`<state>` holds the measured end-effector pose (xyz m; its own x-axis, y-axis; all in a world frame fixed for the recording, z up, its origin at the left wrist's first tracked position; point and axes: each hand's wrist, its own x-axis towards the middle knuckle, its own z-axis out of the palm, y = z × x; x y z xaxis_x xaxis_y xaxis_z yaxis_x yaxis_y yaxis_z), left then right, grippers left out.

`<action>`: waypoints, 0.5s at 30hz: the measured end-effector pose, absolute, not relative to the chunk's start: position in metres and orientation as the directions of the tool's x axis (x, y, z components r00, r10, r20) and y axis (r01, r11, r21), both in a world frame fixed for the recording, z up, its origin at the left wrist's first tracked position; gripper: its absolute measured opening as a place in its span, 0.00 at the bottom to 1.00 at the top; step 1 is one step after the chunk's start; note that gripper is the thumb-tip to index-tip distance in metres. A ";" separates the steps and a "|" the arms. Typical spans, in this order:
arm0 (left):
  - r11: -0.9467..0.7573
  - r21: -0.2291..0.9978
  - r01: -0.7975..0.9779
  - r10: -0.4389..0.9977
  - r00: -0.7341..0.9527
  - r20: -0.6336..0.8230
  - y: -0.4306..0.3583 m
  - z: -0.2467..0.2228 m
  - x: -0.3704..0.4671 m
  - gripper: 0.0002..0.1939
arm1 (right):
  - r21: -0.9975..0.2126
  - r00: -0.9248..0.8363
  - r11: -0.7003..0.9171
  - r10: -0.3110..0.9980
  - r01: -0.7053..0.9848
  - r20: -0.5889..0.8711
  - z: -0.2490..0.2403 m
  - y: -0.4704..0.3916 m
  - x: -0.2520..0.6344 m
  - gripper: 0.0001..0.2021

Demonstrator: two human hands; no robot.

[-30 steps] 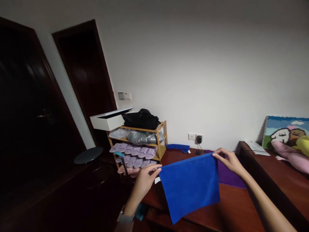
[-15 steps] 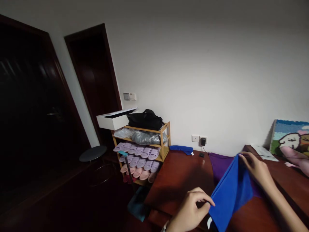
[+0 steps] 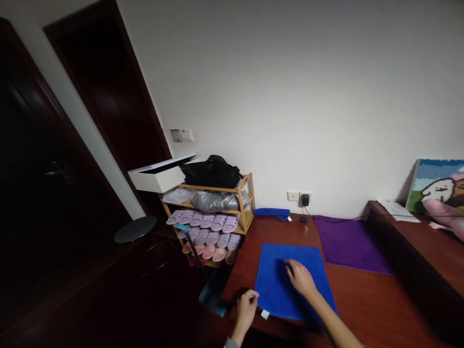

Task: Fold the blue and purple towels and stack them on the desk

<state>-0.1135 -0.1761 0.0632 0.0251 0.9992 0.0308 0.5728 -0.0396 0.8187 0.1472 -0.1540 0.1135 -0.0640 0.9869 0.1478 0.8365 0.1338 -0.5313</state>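
Note:
A blue cloth (image 3: 275,261) lies spread on the reddish-brown table, with a white tag at its near left corner. My left hand (image 3: 247,308) is at its left edge near that corner, thumb and finger closed together on the edge. Over the middle of the cloth is my right hand (image 3: 300,279), fingers loosely bent and apart, gripping nothing; a shadow falls beside it. A purple cloth (image 3: 351,244) lies flat farther back on the right. Against the wall at the back left sits a folded blue cloth (image 3: 271,212) with a white tag.
A wooden rack (image 3: 250,193) of slippers stands left of the table (image 3: 369,299), carrying a black bag (image 3: 213,173) and a white box (image 3: 155,180). A round stool (image 3: 135,229) is farther left. A plugged-in adapter (image 3: 305,199) trails a cable. A pink plush toy (image 3: 444,220) rests at right.
The blue cloth, held up and hanging between both hands before, now lies flat on the table. My right hand has let go of its corner and moved left and down over it.

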 end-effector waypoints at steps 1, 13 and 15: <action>-0.029 0.811 0.584 1.000 0.016 0.024 -0.175 0.058 -0.119 0.10 | -0.523 -0.028 0.096 0.990 0.847 0.136 0.088 -0.175 0.157 0.24; -0.047 0.762 0.646 0.998 -0.008 0.068 -0.178 0.041 -0.134 0.12 | -0.429 0.199 -0.143 0.976 0.892 0.089 -0.034 -0.289 0.220 0.32; -0.067 0.757 0.650 0.996 -0.005 0.093 -0.180 0.040 -0.134 0.12 | -0.420 0.208 -0.163 0.976 0.893 0.064 -0.030 -0.287 0.217 0.33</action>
<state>-0.1342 -0.1800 0.0397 -0.0048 0.9957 0.0927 0.6503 -0.0673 0.7567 0.2169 -0.2866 -0.0295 0.2079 0.9760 0.0642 0.8928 -0.1626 -0.4201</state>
